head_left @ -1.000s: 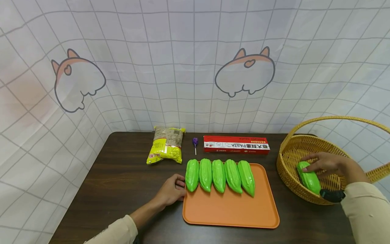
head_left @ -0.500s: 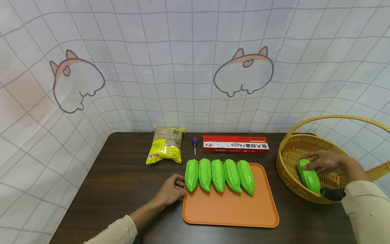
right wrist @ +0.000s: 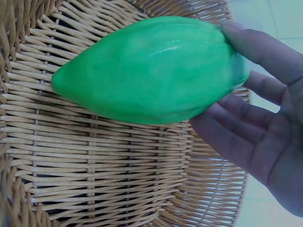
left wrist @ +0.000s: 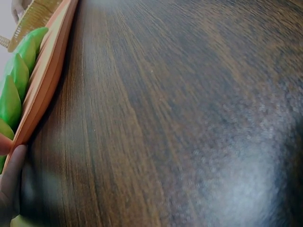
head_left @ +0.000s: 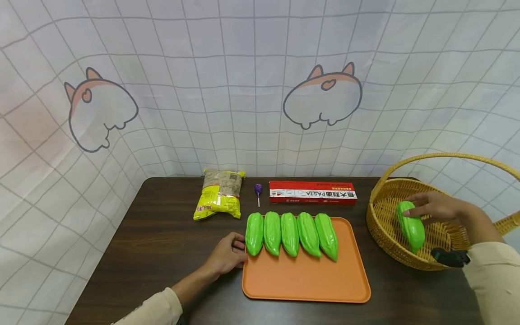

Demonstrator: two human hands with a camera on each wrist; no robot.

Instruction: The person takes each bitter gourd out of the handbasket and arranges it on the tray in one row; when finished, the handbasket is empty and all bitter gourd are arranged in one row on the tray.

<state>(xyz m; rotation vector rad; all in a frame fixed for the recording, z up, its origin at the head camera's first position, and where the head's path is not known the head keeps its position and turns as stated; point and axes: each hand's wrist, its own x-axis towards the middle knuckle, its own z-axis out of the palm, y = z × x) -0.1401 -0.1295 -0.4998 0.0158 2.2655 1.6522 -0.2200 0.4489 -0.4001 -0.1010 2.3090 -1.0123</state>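
Observation:
In the head view, my right hand (head_left: 436, 207) is inside the wicker basket (head_left: 379, 225) at the right, holding a green bitter melon (head_left: 413, 230). The right wrist view shows the thumb on one side of its blunt end and the fingers (right wrist: 227, 137) on the other; the pointed end tips away over the woven bottom. My left hand (head_left: 225, 255) pinches the left rim of an orange tray (head_left: 308, 282) between thumb and finger, as the left wrist view shows. Several similar bitter melons (head_left: 290, 234) lie side by side along the tray's far half, points toward me.
Behind the tray, a yellow and clear bag (head_left: 219, 194), a purple lollipop (head_left: 258, 189) and a red pasta box (head_left: 313, 192) lie on the dark wooden table (head_left: 162, 225). The basket's tall handle (head_left: 447, 155) arches over its opening. A gridded white curtain (head_left: 243, 90) hangs behind.
My right hand has moved slightly up and away with the bitter melon, which now stands a little more upright in the basket. The left hand and the tray have stayed in place.

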